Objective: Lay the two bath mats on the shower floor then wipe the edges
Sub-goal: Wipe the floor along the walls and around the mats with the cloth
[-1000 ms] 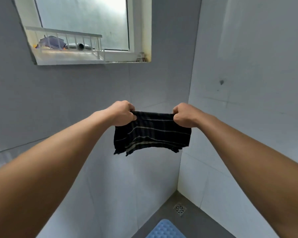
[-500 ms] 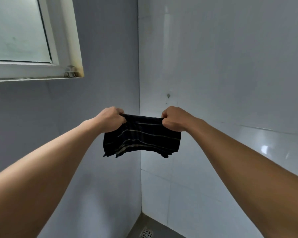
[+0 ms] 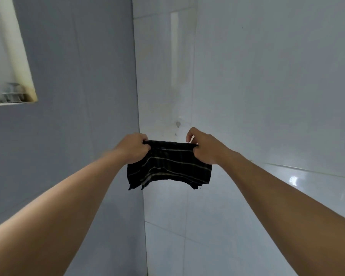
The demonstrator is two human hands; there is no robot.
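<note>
A cloth (image 3: 168, 166) is held by its upper corners between the left hand (image 3: 132, 148) and the right hand (image 3: 205, 148), before the wall corner (image 3: 140, 96). A sill (image 3: 0, 104) is set into the left wall, with a fitting (image 3: 12, 94) at its right end.

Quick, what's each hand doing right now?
Left hand: grips the dark striped cloth, top left corner.
Right hand: grips the same cloth, top right corner.
</note>
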